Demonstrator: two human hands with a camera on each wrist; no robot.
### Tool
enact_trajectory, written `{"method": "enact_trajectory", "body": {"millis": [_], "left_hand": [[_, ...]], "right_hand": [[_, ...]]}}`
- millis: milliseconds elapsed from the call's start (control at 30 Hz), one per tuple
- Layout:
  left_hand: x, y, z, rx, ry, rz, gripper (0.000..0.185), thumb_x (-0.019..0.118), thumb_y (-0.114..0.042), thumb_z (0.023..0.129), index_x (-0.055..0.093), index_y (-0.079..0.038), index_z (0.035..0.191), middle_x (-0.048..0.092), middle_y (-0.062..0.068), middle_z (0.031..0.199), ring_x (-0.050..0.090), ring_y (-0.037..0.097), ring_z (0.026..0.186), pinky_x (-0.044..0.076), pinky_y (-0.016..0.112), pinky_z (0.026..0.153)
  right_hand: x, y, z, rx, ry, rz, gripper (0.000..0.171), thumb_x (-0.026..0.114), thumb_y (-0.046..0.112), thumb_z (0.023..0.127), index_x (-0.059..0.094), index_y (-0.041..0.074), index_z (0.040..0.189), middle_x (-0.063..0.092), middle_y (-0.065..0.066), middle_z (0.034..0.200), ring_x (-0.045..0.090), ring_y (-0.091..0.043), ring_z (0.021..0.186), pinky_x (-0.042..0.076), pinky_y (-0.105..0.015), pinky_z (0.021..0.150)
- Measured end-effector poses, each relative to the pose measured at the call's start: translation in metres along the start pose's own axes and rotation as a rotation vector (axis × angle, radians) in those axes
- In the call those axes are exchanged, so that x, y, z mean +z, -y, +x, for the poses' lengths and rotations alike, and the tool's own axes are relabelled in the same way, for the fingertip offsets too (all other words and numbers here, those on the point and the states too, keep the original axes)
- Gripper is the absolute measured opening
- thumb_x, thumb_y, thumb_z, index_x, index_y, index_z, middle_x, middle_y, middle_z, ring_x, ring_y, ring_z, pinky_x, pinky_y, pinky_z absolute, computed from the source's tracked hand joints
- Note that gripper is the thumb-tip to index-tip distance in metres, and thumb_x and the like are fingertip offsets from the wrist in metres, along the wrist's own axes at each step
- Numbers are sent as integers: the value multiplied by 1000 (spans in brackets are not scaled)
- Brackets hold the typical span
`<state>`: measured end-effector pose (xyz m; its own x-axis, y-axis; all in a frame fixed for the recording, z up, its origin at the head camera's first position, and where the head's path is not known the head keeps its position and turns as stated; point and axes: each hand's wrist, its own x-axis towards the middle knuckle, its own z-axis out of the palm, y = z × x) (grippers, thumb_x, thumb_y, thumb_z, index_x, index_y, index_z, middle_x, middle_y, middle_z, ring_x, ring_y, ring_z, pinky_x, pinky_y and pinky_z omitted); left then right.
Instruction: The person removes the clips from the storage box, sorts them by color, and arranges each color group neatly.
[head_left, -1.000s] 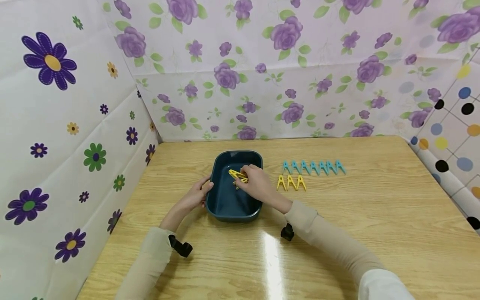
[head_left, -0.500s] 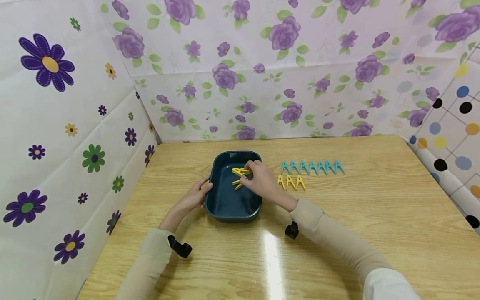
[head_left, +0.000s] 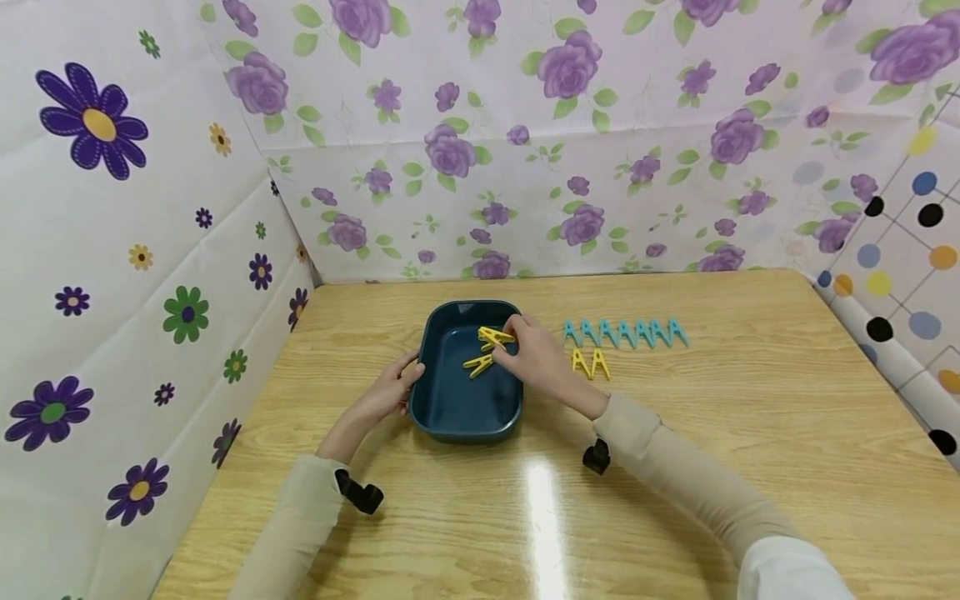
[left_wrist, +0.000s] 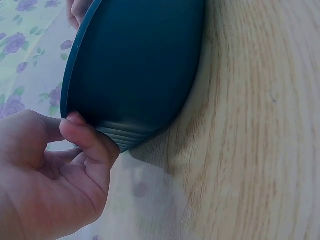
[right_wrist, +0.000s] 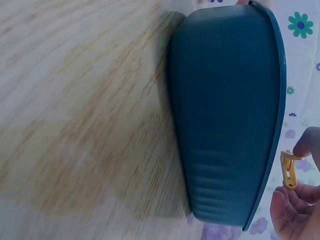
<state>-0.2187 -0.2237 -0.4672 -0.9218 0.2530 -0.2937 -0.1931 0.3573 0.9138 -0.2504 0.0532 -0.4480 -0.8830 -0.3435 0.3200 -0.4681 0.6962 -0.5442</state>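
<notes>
A dark teal bin [head_left: 461,408] stands on the table. My left hand [head_left: 386,389] grips its left side; in the left wrist view, thumb and fingers of that hand [left_wrist: 60,175] pinch the rim of the bin [left_wrist: 135,60]. Over the right part of the bin, my right hand [head_left: 543,360] pinches a yellow clothespin [head_left: 497,335], which the right wrist view shows above the rim as a small clothespin [right_wrist: 288,170] at the fingertips. Another yellow clothespin [head_left: 477,365] lies inside on the bottom. Whether more lie under the held one I cannot tell.
Right of the bin, several blue clothespins [head_left: 624,333] stand in a row on the wooden table [head_left: 750,417]. In front of them are two visible yellow clothespins [head_left: 590,364]. Flowered cloth walls [head_left: 525,208] close the back and left sides.
My right hand has moved right with the yellow clothespin, uncovering the one lying in the bin. The leftmost yellow clothespin of the row is now hidden behind that hand. My left hand keeps its grip.
</notes>
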Motion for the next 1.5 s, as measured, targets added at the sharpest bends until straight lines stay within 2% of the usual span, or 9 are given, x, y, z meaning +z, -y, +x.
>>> {"method": "enact_trajectory", "body": {"millis": [133, 400, 733, 933, 1067, 1267, 1500], "left_hand": [[0, 0, 0, 3, 9, -3, 59, 36, -31, 106, 14, -11, 156, 39, -3, 58, 38, 9, 48, 38, 24, 48], [-1, 1, 1, 5, 5, -3, 58, 36, -31, 106, 14, -11, 156, 40, -3, 58, 39, 9, 47, 39, 24, 48], [0, 1, 1, 0, 3, 0, 58, 37, -30, 106, 14, -11, 156, 39, -3, 58, 38, 9, 47, 39, 24, 48], [0, 1, 1, 9, 5, 8, 59, 36, -32, 106, 14, -11, 156, 41, -3, 59, 39, 9, 48, 39, 24, 48], [-1, 2, 1, 9, 10, 10, 59, 36, -32, 106, 13, -11, 156, 40, -3, 59, 39, 10, 49, 38, 25, 49], [0, 4, 2, 4, 11, -9, 59, 36, -31, 106, 13, -12, 156, 40, -4, 58, 39, 10, 49, 38, 24, 49], [-1, 2, 2, 4, 12, -18, 60, 36, -32, 106, 12, -12, 156, 41, -3, 59, 40, 9, 49, 38, 24, 49]], "right_hand": [[-2, -4, 1, 25, 7, -20, 24, 64, 28, 90, 57, 8, 103, 57, -8, 96, 48, -17, 64, 40, -26, 57], [-10, -12, 1, 13, -6, -39, 24, 61, 25, 90, 58, 5, 103, 58, -13, 94, 49, -18, 64, 39, -27, 54], [-13, -32, -3, 36, -16, -65, 23, 65, 22, 88, 57, 5, 102, 59, -11, 90, 52, -20, 67, 43, -30, 58], [-16, -41, -3, 12, -46, -99, 25, 65, 28, 89, 58, 5, 98, 60, -13, 88, 50, -19, 62, 42, -28, 54], [-19, -46, -4, 52, -22, -110, 25, 66, 29, 87, 58, 6, 95, 59, -10, 82, 47, -17, 58, 38, -26, 50], [-23, -53, -8, 97, 10, -95, 24, 70, 25, 84, 58, 6, 91, 53, -6, 73, 42, -16, 56, 32, -26, 50], [-31, -57, -12, 151, 59, -99, 27, 72, 28, 85, 59, 5, 89, 56, -6, 67, 44, -14, 50, 33, -25, 44]]}}
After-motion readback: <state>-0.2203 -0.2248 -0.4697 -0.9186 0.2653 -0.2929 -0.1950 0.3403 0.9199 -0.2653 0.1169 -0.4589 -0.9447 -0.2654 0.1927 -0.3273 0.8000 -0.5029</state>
